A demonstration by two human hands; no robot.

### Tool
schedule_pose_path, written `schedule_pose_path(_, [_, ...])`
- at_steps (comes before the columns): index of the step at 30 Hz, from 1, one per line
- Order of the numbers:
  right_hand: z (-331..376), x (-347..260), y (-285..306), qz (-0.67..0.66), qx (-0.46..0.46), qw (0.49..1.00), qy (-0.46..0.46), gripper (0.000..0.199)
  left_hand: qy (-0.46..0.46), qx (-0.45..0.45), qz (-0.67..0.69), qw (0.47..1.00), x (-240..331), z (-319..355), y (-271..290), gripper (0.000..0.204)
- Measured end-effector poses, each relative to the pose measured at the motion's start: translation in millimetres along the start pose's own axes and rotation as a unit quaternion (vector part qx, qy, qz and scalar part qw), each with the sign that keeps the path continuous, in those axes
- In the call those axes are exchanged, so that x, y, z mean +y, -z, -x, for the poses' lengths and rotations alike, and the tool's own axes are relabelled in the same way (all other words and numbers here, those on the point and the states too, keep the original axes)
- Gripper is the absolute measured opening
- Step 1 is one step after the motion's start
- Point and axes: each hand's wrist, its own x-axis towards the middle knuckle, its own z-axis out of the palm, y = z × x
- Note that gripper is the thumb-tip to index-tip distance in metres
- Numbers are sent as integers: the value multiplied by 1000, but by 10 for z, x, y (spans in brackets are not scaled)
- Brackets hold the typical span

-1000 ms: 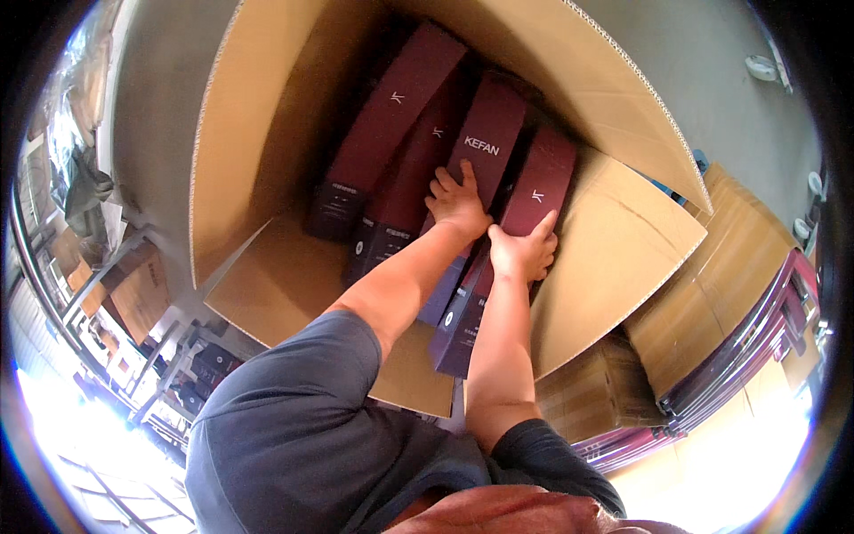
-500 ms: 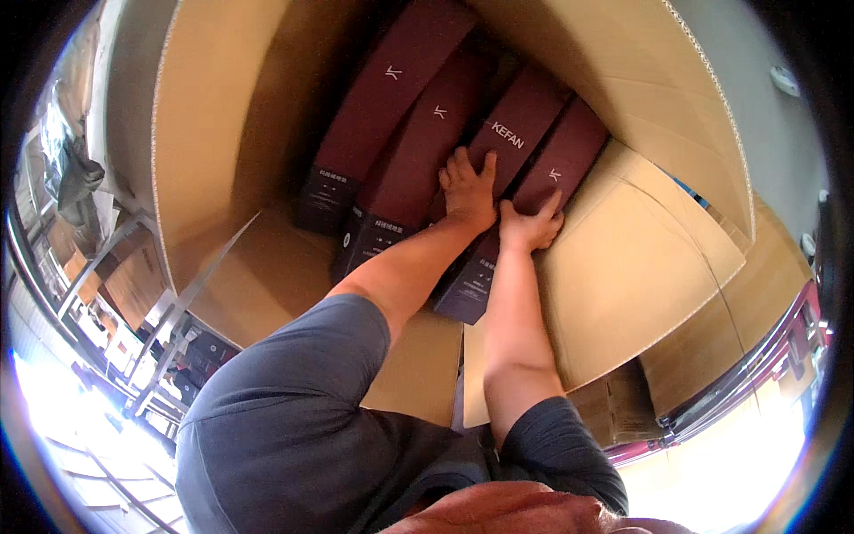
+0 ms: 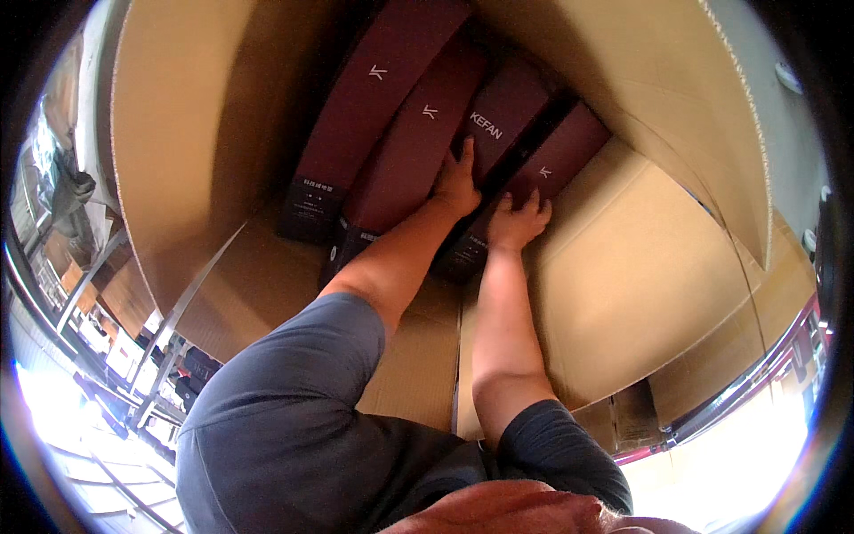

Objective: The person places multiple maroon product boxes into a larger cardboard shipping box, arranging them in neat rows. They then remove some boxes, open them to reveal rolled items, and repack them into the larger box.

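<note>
Several long maroon boxes lie side by side inside a large open cardboard carton (image 3: 640,267). My left hand (image 3: 457,183) rests flat on the third maroon box (image 3: 509,111), with the thumb at the gap to the second maroon box (image 3: 418,151). My right hand (image 3: 519,221) presses with spread fingers on the near end of the rightmost maroon box (image 3: 565,153). Neither hand wraps around a box. The leftmost maroon box (image 3: 374,98) lies untouched. Both forearms reach in from below, in dark grey short sleeves.
The carton's flaps (image 3: 738,125) stand open at the right and its left wall (image 3: 187,151) rises beside the boxes. More cardboard cartons (image 3: 712,374) sit at the lower right. Metal racks and clutter (image 3: 107,329) show at the far left.
My head and both arms have moved deeper into the carton. Both hands slid further along the maroon boxes, which now fill more of the view.
</note>
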Motion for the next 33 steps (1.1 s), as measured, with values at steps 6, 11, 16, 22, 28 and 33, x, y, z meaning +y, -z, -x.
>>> schedule_pose_path(6, [-251, 75, 8, -399, -154, 888, -171, 46, -19, -214, 246, 945, -125, -37, 730, 89])
schedule_pose_path(11, [174, -162, -357, -341, -126, 917, -165, 53, 19, -127, 300, 945, -229, -401, 263, 78])
schedule_pose_path(16, [596, -777, -111, -12, -63, 994, 86, 57, -7, -145, 436, 888, -566, -528, -7, 70])
schedule_pose_path(22, [151, -864, -61, -336, -95, 937, -28, 35, -110, 50, 7, 993, 83, -55, 695, 62])
schedule_pose_path(28, [79, -776, -269, -296, -185, 935, 55, 31, 104, 187, -86, 973, -753, -91, 716, 103])
schedule_pose_path(33, [109, -985, -17, -281, -228, 927, 97, 35, 180, 236, -185, 937, -980, -358, 397, 113])
